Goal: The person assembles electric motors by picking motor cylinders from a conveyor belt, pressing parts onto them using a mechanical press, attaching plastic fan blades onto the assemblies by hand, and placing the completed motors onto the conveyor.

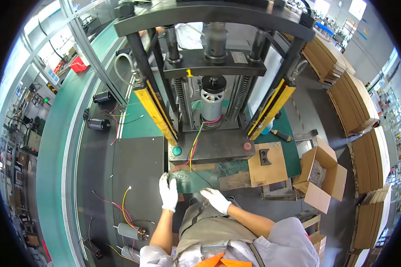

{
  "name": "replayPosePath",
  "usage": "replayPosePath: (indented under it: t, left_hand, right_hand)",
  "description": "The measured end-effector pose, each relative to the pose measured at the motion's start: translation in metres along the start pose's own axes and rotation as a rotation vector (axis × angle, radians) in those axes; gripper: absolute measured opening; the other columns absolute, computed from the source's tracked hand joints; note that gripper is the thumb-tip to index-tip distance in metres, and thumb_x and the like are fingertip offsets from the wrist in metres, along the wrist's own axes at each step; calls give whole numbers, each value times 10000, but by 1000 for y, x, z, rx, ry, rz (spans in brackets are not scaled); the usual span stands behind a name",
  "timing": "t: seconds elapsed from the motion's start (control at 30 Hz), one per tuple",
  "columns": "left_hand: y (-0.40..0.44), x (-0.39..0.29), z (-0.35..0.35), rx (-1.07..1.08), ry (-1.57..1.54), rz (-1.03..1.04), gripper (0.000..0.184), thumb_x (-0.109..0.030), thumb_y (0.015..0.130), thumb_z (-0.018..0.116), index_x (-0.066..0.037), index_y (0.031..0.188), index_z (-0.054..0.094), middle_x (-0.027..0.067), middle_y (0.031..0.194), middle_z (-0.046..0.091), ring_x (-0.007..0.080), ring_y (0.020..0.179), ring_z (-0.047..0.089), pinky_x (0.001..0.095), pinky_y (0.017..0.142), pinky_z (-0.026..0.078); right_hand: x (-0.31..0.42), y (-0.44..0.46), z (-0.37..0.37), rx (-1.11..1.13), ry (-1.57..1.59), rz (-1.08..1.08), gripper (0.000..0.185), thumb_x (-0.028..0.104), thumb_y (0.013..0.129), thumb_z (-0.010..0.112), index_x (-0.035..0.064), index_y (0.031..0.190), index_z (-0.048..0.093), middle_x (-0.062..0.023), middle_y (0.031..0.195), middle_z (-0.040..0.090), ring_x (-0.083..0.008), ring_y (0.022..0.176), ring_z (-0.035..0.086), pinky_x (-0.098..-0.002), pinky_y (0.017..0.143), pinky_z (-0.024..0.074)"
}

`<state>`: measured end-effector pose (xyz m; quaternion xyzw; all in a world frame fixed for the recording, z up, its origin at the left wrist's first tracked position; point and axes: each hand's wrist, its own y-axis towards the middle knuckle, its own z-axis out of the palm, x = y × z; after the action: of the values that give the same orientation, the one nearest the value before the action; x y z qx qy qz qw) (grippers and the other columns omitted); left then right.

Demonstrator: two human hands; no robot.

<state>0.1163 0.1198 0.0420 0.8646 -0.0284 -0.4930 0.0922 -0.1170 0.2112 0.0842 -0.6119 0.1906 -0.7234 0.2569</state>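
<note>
My left hand [168, 193], in a white glove with darkened fingertips, hovers by the front left edge of the green-topped bench. Its thumb is apart from the fingers and nothing shows in it. My right hand [216, 201], also gloved, is in front of the bench edge, fingers stretched out and holding nothing visible. Before me a grey cylindrical motor [211, 107] stands upright in a black press [214, 64]. Its red, yellow-green and black wires [194, 144] hang over the press base. A green button [177, 151] and a red button [247, 146] sit on that base.
Yellow light-guard bars [156, 113] flank the press. On the right are a black block [265, 156] on cardboard, a screwdriver [281, 135] and an open carton [321, 171]. Wired motors [131, 231] lie at left beside a green conveyor [58, 178]. Cardboard stacks [352, 104] stand far right.
</note>
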Motion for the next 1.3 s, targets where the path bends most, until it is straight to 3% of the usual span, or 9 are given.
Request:
replayPosePath:
  t: [0.13, 0.23, 0.37, 0.5, 0.53, 0.77, 0.9, 1.03, 1.3]
  left_hand:
    - [-36, 19, -1, 83, -57, -185, 444, -205, 981, 691, 46, 1340, 614, 247, 1379, 634, 394, 1308, 588, 438, 1149, 442]
    - [-55, 41, 15, 210, -280, -488, 442, -242, 992, 704, 52, 1319, 657, 223, 1218, 720, 326, 1118, 684, 414, 1003, 522]
    - [-56, -7, 2, 469, -311, -568, 503, -308, 1011, 686, 69, 1341, 656, 239, 1180, 756, 313, 1090, 719, 396, 977, 539]
    - [-53, -3, 4, 642, -159, -403, 492, -325, 1034, 644, 69, 1328, 668, 225, 1247, 751, 268, 1138, 717, 363, 992, 538]
    - [-55, 10, 11, 590, -287, -530, 474, -322, 1036, 640, 53, 1324, 678, 209, 1245, 756, 260, 1132, 719, 361, 984, 541]
    - [-30, 50, -15, 499, -285, -456, 472, -309, 1021, 675, 57, 1318, 681, 188, 1218, 766, 238, 1074, 720, 351, 946, 546]
    - [-24, 69, -41, 397, -268, -520, 409, -282, 1014, 689, 43, 1261, 717, 152, 1097, 787, 194, 978, 711, 340, 884, 554]
    - [-18, 73, -65, 159, -329, -589, 337, -257, 1010, 697, 33, 1170, 757, 77, 905, 762, 138, 788, 649, 323, 734, 539]
    - [-58, 87, -62, -204, -703, -740, 248, -215, 1043, 640, 7, 1127, 713, 63, 932, 734, 146, 794, 680, 316, 716, 554]
  right_hand:
    - [-14, -2, -7, -2, -16, 35, 526, 378, 1077, 612, -19, 1421, 580, -112, 984, 725, -154, 760, 658, -316, 722, 571]
    - [-22, 3, -9, 8, -116, 6, 514, 388, 1081, 596, -3, 1415, 590, -118, 983, 732, -161, 762, 670, -327, 705, 578]
    - [-14, 10, 6, -18, -96, 65, 506, 359, 1078, 607, -21, 1412, 588, -122, 996, 737, -175, 779, 677, -330, 717, 576]
    - [6, 14, 32, -17, -92, 39, 490, 336, 1089, 597, -29, 1416, 582, -124, 1026, 732, -177, 821, 678, -332, 750, 569]
    - [5, 16, 38, -10, -93, 31, 483, 330, 1094, 590, -29, 1416, 583, -121, 1022, 733, -175, 821, 677, -331, 753, 569]
    - [21, 26, 75, 0, -203, 55, 492, 334, 1090, 604, -17, 1434, 589, -95, 1054, 743, -161, 829, 678, -318, 773, 560]
    - [4, 36, 83, 46, -219, 70, 456, 326, 1087, 611, -7, 1398, 631, -100, 1072, 741, -153, 848, 677, -311, 790, 562]
    - [9, 36, 87, 143, -309, 57, 434, 286, 1087, 604, -30, 1381, 642, -123, 1119, 753, -170, 912, 699, -332, 821, 569]
    - [24, 47, 69, 343, -506, 28, 404, 291, 1090, 598, 0, 1361, 671, -95, 1207, 750, -160, 1004, 695, -330, 854, 562]
